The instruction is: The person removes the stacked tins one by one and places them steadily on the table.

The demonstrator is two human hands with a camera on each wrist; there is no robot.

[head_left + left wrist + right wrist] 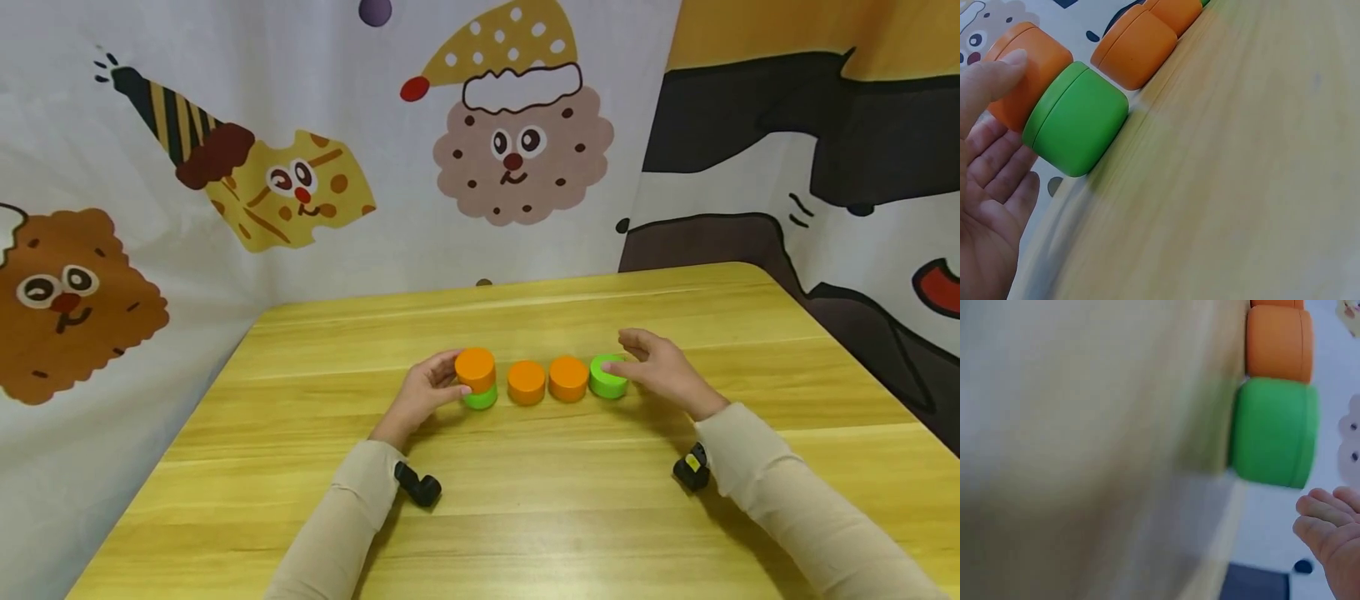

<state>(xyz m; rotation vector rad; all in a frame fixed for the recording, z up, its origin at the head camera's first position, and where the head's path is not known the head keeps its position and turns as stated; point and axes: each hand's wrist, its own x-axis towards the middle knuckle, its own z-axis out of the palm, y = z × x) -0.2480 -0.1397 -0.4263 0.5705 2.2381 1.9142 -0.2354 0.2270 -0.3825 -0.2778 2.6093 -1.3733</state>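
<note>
My left hand (422,392) pinches an orange round lidded jar (475,367) between thumb and fingers. That jar sits over a green lidded jar (1079,122), slightly offset from it in the left wrist view. To the right, two more orange jars, one nearer the stack (527,383) and one farther along (568,380), stand in a row with a second green jar (607,382) at the end. Beside that end jar is my right hand (663,371), fingers extended and holding nothing; its thumb overlaps the lid in the head view.
The jars stand on a wood-grain table (525,500), toward its far half. Behind the table hangs a white curtain (405,242) printed with cartoon figures. A small black camera is strapped at each wrist.
</note>
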